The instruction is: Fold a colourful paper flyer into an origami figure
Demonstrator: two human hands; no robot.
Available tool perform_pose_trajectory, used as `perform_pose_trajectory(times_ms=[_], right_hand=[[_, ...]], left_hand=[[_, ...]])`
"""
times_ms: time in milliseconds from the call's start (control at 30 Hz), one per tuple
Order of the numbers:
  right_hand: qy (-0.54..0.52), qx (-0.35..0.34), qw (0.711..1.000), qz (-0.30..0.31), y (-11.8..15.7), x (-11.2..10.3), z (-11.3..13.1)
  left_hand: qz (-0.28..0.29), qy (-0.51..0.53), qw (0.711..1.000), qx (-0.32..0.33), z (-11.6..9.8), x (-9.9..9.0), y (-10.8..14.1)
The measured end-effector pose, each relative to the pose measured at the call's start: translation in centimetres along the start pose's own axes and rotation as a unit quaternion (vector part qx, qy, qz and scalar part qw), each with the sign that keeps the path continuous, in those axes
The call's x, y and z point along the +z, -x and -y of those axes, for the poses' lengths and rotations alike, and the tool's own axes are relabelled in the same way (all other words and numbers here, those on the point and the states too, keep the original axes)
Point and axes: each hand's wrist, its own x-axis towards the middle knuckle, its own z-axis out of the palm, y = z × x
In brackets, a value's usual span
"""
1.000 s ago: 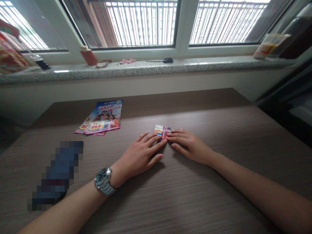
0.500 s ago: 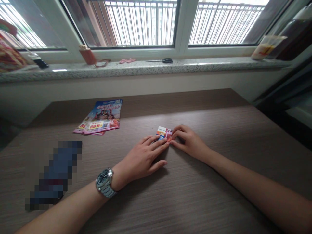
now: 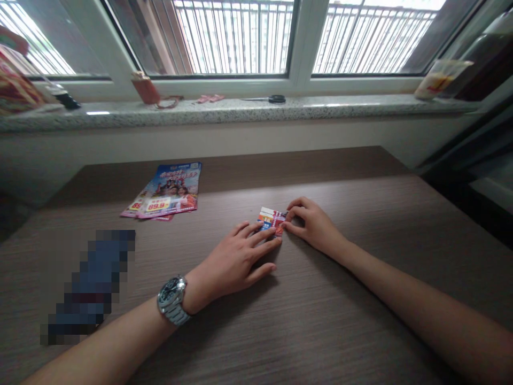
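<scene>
A small folded flyer (image 3: 271,216), printed in white, orange, blue and red, lies on the brown table. My left hand (image 3: 242,256) rests palm down with its fingers spread, the fingertips over the flyer's near part. A metal watch (image 3: 173,299) is on that wrist. At the flyer's right edge, my right hand (image 3: 310,222) has thumb and fingers pinched together on the paper. The near part of the flyer is hidden under my left fingers.
Several colourful flyers (image 3: 172,187) lie in a pile at the table's back left. A pixelated dark blue item (image 3: 94,283) is at the left. On the stone windowsill (image 3: 224,113) are scissors (image 3: 276,99), a red case (image 3: 146,91) and a plastic cup (image 3: 436,80).
My right hand has moved slightly up and to the right along the flyer's right edge. My left hand has stayed nearly in place on the flyer.
</scene>
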Motion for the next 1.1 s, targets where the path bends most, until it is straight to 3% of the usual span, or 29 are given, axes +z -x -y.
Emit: perform_pose_trajectory(times_ms=[267,567,900,1100], right_hand=[[-0.004,0.027,0.999,-0.035,-0.4,-0.4,-0.7],[-0.011,-0.088,0.996,0.002,0.5,0.0,0.6],[0.025,0.014,0.999,-0.029,-0.3,-0.1,-1.6],[0.026,0.040,0.998,-0.044,-0.3,-0.1,-1.2]], left_hand=[[0.012,-0.005,1.000,-0.011,0.0,0.3,-0.1],[0.012,-0.006,1.000,-0.008,0.1,0.3,-0.1],[0.016,0.002,1.000,-0.005,0.2,0.0,-0.2],[0.010,0.007,1.000,-0.004,0.2,0.0,-0.1]])
